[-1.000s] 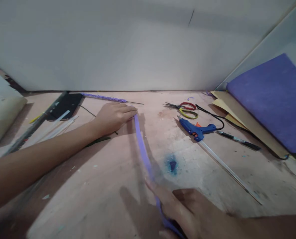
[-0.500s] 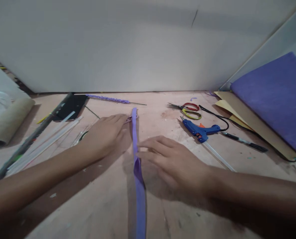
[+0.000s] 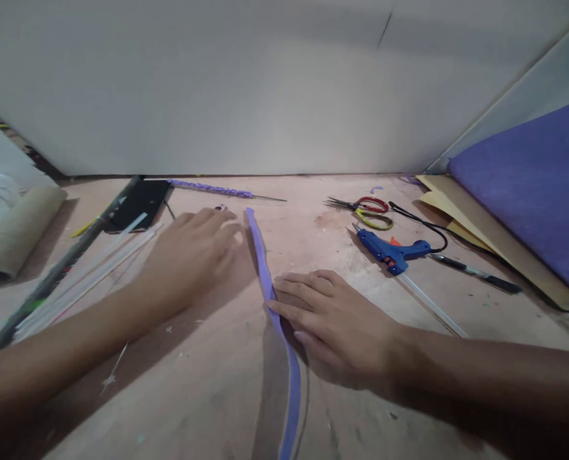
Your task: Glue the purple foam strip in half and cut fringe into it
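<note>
A long, narrow purple strip [image 3: 291,377] runs along the table from the middle toward me, bending to the right near its close end. My right hand [image 3: 329,313] rests palm down beside it, fingers stretched out, with the tip of one finger on the strip. To the left of the strip's far end, my left hand [image 3: 193,252] is blurred by motion. Its fingers look loosely bent and apart, and nothing shows between them. A small dark purple piece [image 3: 221,207] peeks out just beyond those fingers, partly hidden.
On the right lie scissors [image 3: 370,211], a blue glue gun [image 3: 394,251], a pen [image 3: 478,273] and purple sheets [image 3: 528,191] over brown paper. On the left are white sticks [image 3: 92,275], a black flat object [image 3: 143,201] and a cardboard tube [image 3: 23,230]. A purple-wrapped wire [image 3: 212,188] lies behind.
My left hand has moved left, away from the strip's far end. The strip's far end has shifted left and its near part right. My right fingertips now lie on the strip.
</note>
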Tool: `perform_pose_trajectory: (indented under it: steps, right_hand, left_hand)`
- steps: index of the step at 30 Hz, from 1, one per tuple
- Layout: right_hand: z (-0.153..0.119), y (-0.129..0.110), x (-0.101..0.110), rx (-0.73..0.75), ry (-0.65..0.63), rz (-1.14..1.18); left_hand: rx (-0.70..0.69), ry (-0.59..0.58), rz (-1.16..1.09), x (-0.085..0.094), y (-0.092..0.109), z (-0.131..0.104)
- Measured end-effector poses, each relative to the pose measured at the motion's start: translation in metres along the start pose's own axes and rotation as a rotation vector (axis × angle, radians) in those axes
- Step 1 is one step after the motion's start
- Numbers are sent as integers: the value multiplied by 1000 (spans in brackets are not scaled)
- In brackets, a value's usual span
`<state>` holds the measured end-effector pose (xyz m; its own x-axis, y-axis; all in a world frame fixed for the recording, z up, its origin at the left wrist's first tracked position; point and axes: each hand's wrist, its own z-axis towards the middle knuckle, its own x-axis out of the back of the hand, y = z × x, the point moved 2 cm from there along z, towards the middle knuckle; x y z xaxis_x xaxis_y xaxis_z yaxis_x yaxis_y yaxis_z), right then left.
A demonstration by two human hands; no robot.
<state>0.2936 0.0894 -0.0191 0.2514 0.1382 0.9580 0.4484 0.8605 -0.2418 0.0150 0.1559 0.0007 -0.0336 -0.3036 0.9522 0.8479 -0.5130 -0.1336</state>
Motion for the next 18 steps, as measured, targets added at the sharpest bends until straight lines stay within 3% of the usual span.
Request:
perform_pose_trajectory:
  steps: [3,6,7,10,14,18]
  right_hand:
    - [2,-5,-1,0,2,-18]
    - [-4,9,14,34,73,-65]
    - [-10,21,23,27,112,-112]
    - [-43,80,55,-200,222,-312]
    - [-107,154,79,-307,207,-352]
    - [-146,180,75,-299,114,-302]
  left_hand:
    - [-124,-41,-107,-5,37,-12]
    - [-156,-84,-170,-13,50,-24]
    - [-154,-99,-185,-14,50,-28]
    - [-127,-175,-252,-15,45,-34]
    - [-98,-256,-339,-12,43,-36]
    - [-90,-233,-377,-10,44,-34]
